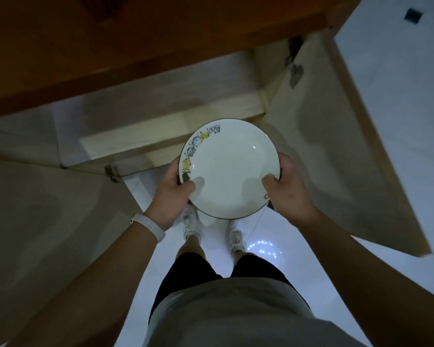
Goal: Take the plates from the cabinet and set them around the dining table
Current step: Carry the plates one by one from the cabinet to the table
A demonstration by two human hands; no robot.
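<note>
Fingers of both hands are wrapped around a white plate (229,169), one hand on each side of it. On the left hand (172,196) the thumb lies over the rim onto the plate's upper face, while the other fingers go underneath, out of sight. Its wrist carries a white band (149,227). On the right hand (287,189) the thumb likewise presses on the top face near the rim, with the rest curled below the edge.

That plate has a thin dark rim and a row of small cartoon figures (blue, yellow and grey) along its upper left border. It is held level in front of the body, above the pale floor (398,96) and over the person's white shoes (237,237).

Ahead stands a wooden cabinet (135,46) with both doors swung open: one door (336,146) on the right, the other (35,221) on the left. A pale shelf (173,116) shows inside.
</note>
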